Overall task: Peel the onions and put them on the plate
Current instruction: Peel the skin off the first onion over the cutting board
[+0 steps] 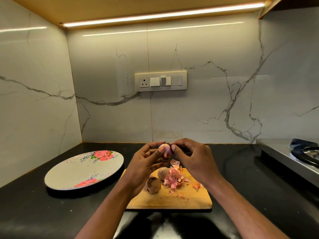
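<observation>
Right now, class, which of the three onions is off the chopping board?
The purple onion held up between the left hand and right hand; the other two onions lie on the chopping board.

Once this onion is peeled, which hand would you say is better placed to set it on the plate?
Probably the left hand: it grips the onion, and the plate lies on its side; the right hand only pinches skin.
</observation>
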Motion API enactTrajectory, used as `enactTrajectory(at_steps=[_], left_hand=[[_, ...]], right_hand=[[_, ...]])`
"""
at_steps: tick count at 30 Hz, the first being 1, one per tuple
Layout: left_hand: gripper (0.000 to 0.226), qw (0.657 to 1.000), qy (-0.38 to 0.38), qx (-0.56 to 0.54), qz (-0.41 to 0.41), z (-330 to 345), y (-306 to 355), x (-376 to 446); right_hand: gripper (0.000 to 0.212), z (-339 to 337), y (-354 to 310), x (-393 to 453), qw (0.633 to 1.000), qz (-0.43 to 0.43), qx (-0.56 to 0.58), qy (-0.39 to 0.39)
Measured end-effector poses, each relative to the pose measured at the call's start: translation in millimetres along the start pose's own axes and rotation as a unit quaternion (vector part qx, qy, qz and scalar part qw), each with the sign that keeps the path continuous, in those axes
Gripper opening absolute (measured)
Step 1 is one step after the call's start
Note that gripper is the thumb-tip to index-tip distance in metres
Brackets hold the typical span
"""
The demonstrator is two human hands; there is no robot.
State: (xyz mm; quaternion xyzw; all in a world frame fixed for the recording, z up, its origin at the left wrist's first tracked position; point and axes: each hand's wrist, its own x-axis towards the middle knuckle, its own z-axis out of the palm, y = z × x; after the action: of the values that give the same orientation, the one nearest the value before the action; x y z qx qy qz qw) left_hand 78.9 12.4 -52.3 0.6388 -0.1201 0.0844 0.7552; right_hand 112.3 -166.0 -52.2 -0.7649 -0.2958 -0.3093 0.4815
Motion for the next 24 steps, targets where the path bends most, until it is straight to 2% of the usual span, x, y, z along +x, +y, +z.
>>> enactTrajectory(at_steps=[4, 12, 24], left_hand=[[0.039, 1.0, 0.004, 0.007, 0.004, -0.4, -0.2, -0.5], [0.044, 1.0, 0.006, 0.021, 0.011, -1.4, -0.7, -0.9], [0.041, 0.999, 0.012, 0.043, 0.02, -0.6, -1.0, -0.8]], right_hand=[[0.027, -0.3, -2.7, 0.3, 1.0, 0.002, 0.015, -0.021], [0.014, 0.3, 2.4, -0.8, 1.0, -0.007, -0.018, -0.011], [0.014, 0.9, -1.0, -2.8, 0.999, -0.025, -0.027, -0.015]])
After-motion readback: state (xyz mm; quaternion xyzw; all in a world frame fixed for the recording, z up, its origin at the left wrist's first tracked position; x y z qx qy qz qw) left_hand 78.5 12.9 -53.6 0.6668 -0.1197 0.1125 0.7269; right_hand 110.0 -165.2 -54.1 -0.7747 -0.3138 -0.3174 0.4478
